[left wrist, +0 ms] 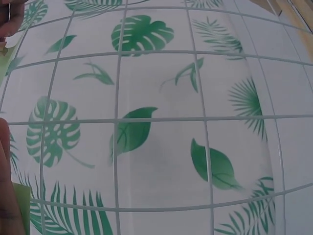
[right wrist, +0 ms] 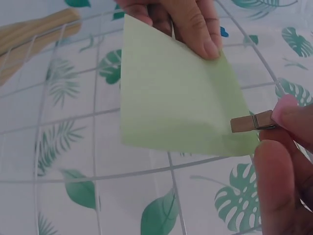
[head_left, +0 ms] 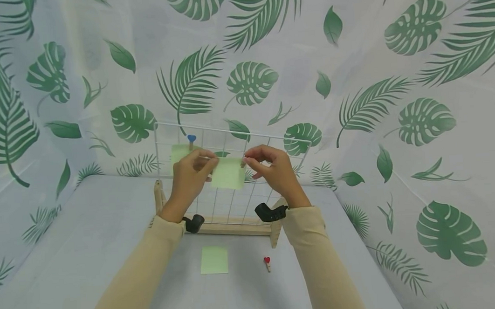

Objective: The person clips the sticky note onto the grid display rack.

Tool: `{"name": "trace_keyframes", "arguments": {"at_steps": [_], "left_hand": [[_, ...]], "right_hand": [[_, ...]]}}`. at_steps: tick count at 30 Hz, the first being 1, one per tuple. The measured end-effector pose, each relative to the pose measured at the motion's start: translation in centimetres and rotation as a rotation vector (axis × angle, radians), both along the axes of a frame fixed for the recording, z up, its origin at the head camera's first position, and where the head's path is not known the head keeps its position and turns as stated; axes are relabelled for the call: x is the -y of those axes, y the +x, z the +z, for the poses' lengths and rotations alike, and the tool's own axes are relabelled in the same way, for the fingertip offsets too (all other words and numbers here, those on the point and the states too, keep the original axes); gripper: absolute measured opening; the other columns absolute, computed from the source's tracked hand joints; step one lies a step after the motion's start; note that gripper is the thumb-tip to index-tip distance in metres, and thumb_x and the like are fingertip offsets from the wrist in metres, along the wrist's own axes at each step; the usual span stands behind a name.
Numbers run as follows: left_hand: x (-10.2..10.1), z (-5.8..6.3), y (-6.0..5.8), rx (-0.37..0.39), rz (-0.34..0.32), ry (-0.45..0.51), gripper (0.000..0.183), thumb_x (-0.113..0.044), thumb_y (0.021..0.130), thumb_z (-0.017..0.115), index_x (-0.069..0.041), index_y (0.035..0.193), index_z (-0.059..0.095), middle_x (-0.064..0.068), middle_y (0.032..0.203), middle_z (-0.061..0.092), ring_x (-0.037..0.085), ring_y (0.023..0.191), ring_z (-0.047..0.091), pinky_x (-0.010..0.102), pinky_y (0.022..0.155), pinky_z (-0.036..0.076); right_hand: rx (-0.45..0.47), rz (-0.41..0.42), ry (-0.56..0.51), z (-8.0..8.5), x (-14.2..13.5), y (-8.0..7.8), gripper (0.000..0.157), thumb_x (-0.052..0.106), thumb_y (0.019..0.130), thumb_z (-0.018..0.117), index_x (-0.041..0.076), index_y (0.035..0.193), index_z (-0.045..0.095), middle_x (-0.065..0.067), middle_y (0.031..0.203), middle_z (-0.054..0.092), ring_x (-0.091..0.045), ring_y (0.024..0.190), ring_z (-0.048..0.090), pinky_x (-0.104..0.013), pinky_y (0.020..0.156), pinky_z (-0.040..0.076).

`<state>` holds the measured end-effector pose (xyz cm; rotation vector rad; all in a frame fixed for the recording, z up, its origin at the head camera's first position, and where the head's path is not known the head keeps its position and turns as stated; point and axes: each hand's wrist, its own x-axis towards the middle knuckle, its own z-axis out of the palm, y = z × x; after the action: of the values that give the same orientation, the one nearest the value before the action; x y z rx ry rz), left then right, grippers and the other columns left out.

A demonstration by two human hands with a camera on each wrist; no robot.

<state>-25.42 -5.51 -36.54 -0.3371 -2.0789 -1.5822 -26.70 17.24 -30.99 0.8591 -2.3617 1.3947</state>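
Between my hands, in front of a white wire grid (head_left: pixel 229 207), is a pale green paper note (head_left: pixel 228 173). My left hand (head_left: pixel 190 175) pinches the note along its upper left edge, thumb on the near face. My right hand (head_left: pixel 275 169) pinches a small wooden clothespin (right wrist: pixel 250 122) with a pink end, its tip overlapping the note's edge in the right wrist view. Behind my left hand, another green note (head_left: pixel 179 152) hangs on the grid under a clothespin with a blue heart (head_left: pixel 191 138). Only a few fingers show at the left wrist view's left edge.
The grid stands upright on a wooden base (head_left: pixel 234 228). Before it on the white table lie a green note (head_left: pixel 214 260) and a clothespin with a red heart (head_left: pixel 267 261). A leaf-print sheet (head_left: pixel 285 68) hangs behind and at the sides.
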Motion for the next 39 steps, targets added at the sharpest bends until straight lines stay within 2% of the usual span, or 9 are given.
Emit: {"name": "trace_keyframes", "arguments": {"at_steps": [2, 8, 17, 23, 26, 30, 33, 39], "left_hand": [[0.0, 0.0, -0.1, 0.002, 0.001, 0.006, 0.016, -0.018, 0.106, 0.074, -0.004, 0.114, 0.074, 0.015, 0.103, 0.081, 0.029, 0.088, 0.078, 0.025, 0.067, 0.063], [-0.1, 0.0, -0.3, 0.007, 0.019, 0.024, 0.017, -0.02, 0.106, 0.074, -0.004, 0.114, 0.074, 0.015, 0.103, 0.081, 0.029, 0.089, 0.079, 0.025, 0.064, 0.062], [-0.3, 0.1, -0.7, -0.042, 0.037, 0.055, 0.017, -0.02, 0.104, 0.076, -0.005, 0.112, 0.076, 0.016, 0.099, 0.081, 0.03, 0.085, 0.079, 0.024, 0.06, 0.061], [-0.5, 0.2, -1.2, -0.064, 0.053, 0.065, 0.015, -0.018, 0.103, 0.078, -0.004, 0.109, 0.076, 0.017, 0.098, 0.081, 0.03, 0.08, 0.079, 0.023, 0.058, 0.06], [-0.6, 0.2, -1.2, -0.058, 0.068, 0.067, 0.015, -0.018, 0.103, 0.078, -0.004, 0.109, 0.076, 0.017, 0.099, 0.082, 0.03, 0.079, 0.079, 0.022, 0.058, 0.06], [-0.7, 0.2, -1.3, -0.058, 0.084, 0.071, 0.014, -0.018, 0.103, 0.078, -0.004, 0.108, 0.076, 0.017, 0.099, 0.082, 0.031, 0.079, 0.079, 0.021, 0.057, 0.059], [-0.9, 0.2, -1.4, -0.06, 0.089, 0.07, 0.014, -0.017, 0.103, 0.078, -0.004, 0.108, 0.076, 0.017, 0.1, 0.082, 0.031, 0.079, 0.079, 0.021, 0.058, 0.059], [-1.0, 0.2, -1.5, -0.057, 0.088, 0.063, 0.013, -0.018, 0.104, 0.077, -0.006, 0.108, 0.075, 0.015, 0.098, 0.082, 0.03, 0.08, 0.079, 0.02, 0.058, 0.058]], "right_hand": [[-0.015, -0.009, 0.008, 0.1, 0.2, 0.0, 0.013, 0.003, 0.102, 0.073, -0.007, 0.111, 0.075, -0.019, 0.105, 0.076, -0.036, 0.092, 0.07, -0.027, 0.064, 0.063], [-0.052, -0.04, -0.011, 0.4, 0.7, -0.1, 0.011, 0.003, 0.102, 0.073, -0.005, 0.109, 0.075, -0.019, 0.104, 0.076, -0.018, 0.087, 0.067, -0.023, 0.061, 0.059], [-0.084, -0.08, -0.07, 0.4, 1.4, -0.3, 0.01, 0.004, 0.102, 0.073, -0.005, 0.106, 0.076, -0.019, 0.101, 0.075, -0.013, 0.082, 0.062, -0.02, 0.059, 0.056], [-0.164, -0.104, -0.106, 0.6, 2.1, -0.5, 0.009, 0.001, 0.1, 0.074, -0.007, 0.103, 0.077, -0.021, 0.1, 0.076, -0.006, 0.074, 0.059, -0.016, 0.054, 0.05], [-0.186, -0.138, -0.091, 0.6, 2.6, -0.6, 0.009, 0.003, 0.1, 0.075, -0.006, 0.101, 0.078, -0.02, 0.099, 0.077, -0.008, 0.071, 0.061, -0.017, 0.052, 0.049], [-0.187, -0.181, -0.05, 0.5, 3.1, -0.6, 0.01, 0.007, 0.101, 0.076, -0.002, 0.101, 0.08, -0.016, 0.098, 0.079, -0.022, 0.071, 0.068, -0.018, 0.052, 0.05], [-0.22, -0.199, -0.004, 0.6, 3.3, -0.7, 0.009, 0.007, 0.101, 0.077, -0.001, 0.101, 0.081, -0.015, 0.098, 0.08, -0.029, 0.067, 0.071, -0.018, 0.053, 0.05], [-0.282, -0.208, 0.08, 1.0, 3.7, -0.8, 0.009, 0.004, 0.1, 0.078, -0.002, 0.103, 0.082, -0.018, 0.101, 0.081, -0.027, 0.052, 0.067, -0.017, 0.05, 0.048]]}}
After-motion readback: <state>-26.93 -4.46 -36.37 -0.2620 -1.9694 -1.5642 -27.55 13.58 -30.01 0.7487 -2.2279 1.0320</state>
